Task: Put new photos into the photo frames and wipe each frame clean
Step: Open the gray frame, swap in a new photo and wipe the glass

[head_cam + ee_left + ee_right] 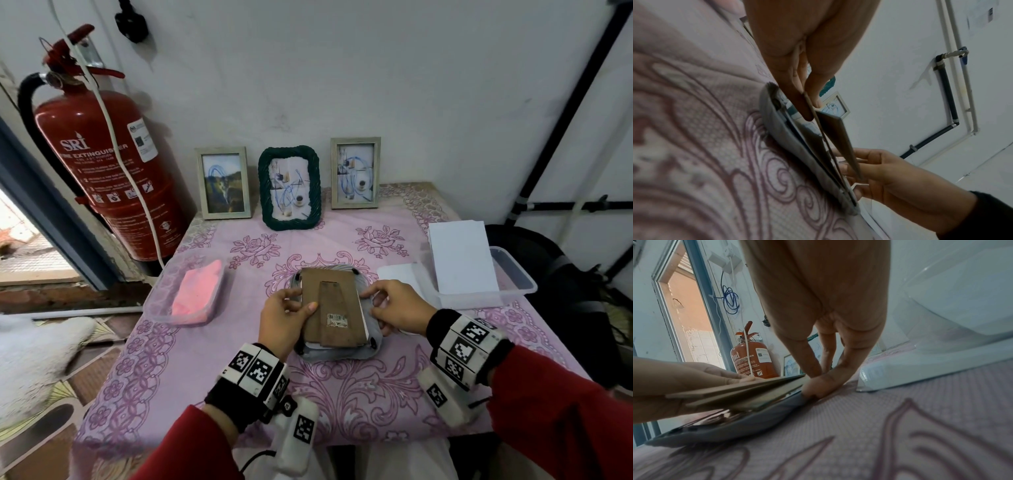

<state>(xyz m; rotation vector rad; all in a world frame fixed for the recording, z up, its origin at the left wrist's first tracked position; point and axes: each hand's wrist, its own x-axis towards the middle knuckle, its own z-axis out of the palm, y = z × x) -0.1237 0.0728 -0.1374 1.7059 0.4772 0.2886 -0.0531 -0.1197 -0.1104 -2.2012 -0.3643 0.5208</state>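
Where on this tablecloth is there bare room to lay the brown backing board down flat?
Bare cloth lies between the grey frame and the table's near edge, and between that frame and the three standing frames. It is crowded left by the pink cloth tub and right by the clear tub with white sheets.

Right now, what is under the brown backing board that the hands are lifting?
Under the backing board lies the grey frame, face down on the tablecloth. A white sheet edge shows beneath the board. Whether it is a photo cannot be told; the board covers the rest.
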